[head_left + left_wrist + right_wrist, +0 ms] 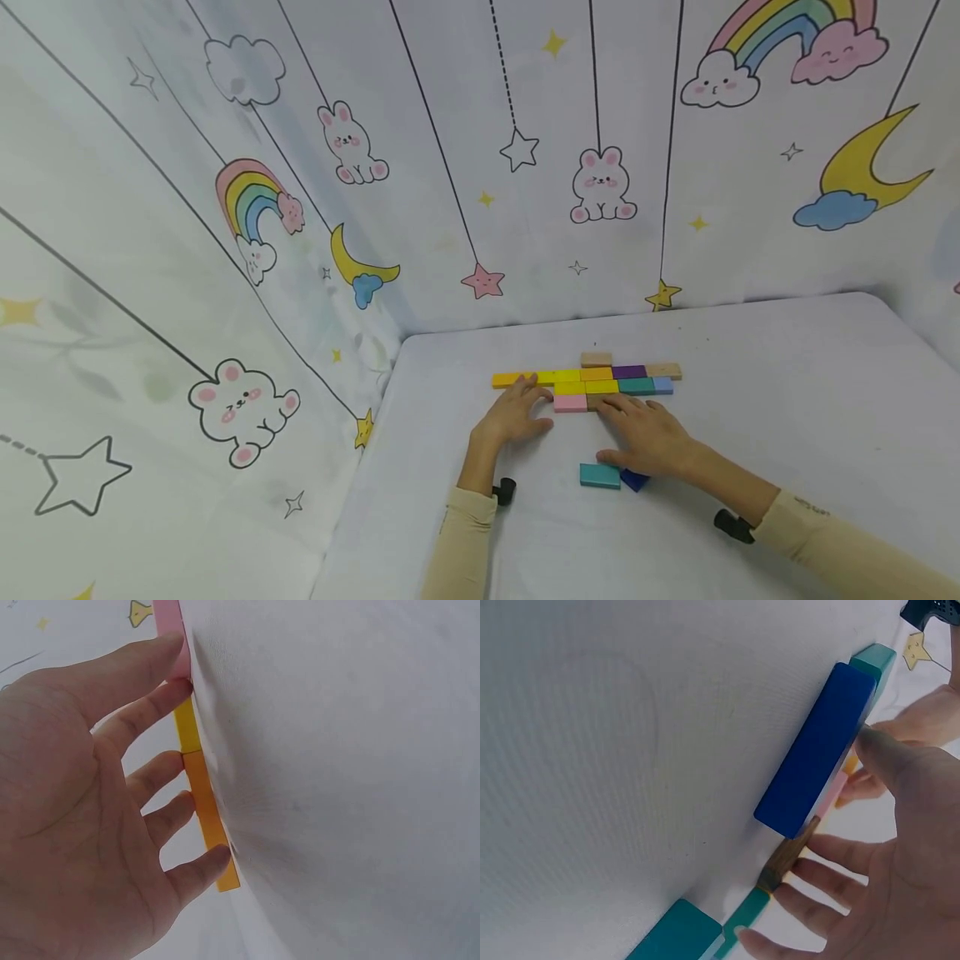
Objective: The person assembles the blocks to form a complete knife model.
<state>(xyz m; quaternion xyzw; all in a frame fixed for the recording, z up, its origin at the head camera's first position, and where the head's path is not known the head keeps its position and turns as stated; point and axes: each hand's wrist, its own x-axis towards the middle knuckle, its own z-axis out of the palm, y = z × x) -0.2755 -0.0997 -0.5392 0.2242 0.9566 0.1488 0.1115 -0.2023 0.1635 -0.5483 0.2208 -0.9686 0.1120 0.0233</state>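
In the head view, flat rectangular blocks lie in close rows on the white table. My left hand point(513, 412) is at the left end, its fingers spread along an orange block point(206, 810) and a yellow block point(187, 727). Its thumb is near the pink block point(570, 403). My right hand point(651, 433) reaches to the front row, fingertips at a brown wooden block point(784, 862) beside the pink one and partly covering it. Below its thumb lie a teal block point(600, 476) and a dark blue block point(817, 750), apart from the rows.
Further back in the rows are a purple block point(628, 372), a light wooden block point(664, 371), a light blue block point(663, 385) and another wooden block point(596, 359) standing out behind. A printed cloth wall point(450, 167) rises past the table's far edge.
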